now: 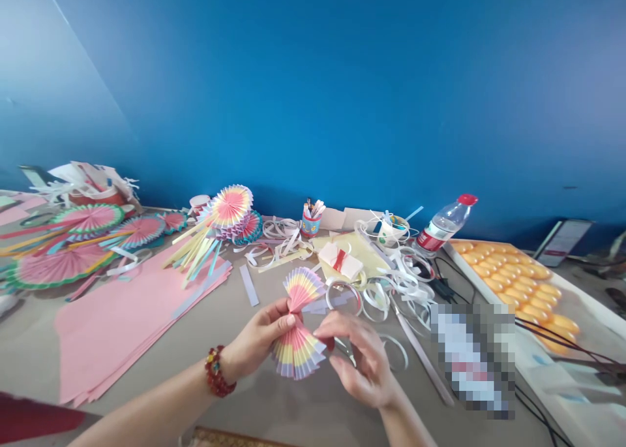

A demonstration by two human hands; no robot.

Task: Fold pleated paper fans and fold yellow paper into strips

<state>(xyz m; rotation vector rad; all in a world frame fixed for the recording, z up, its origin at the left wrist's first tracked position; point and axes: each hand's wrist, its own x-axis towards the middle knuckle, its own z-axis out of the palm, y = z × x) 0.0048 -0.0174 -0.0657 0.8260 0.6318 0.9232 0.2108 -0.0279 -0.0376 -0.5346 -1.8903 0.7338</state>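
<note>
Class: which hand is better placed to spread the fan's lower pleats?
Probably the right. The left hand pinches the fan at its waist; the right hand touches the lower half's edge with its fingertips.

A paper-craft worktable (254, 395) against a blue wall (342, 75). Finished pleated paper fans (88, 238) pile up at far left, pink paper sheets (127, 316) lie near left, white paper strips (391, 284) curl in the middle, and a pen cup (310, 222) stands far back.

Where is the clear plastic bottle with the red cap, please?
Head view, right of centre: the bottle is at the table's back, between a white paper cup and an orange-bumped tray.
</note>
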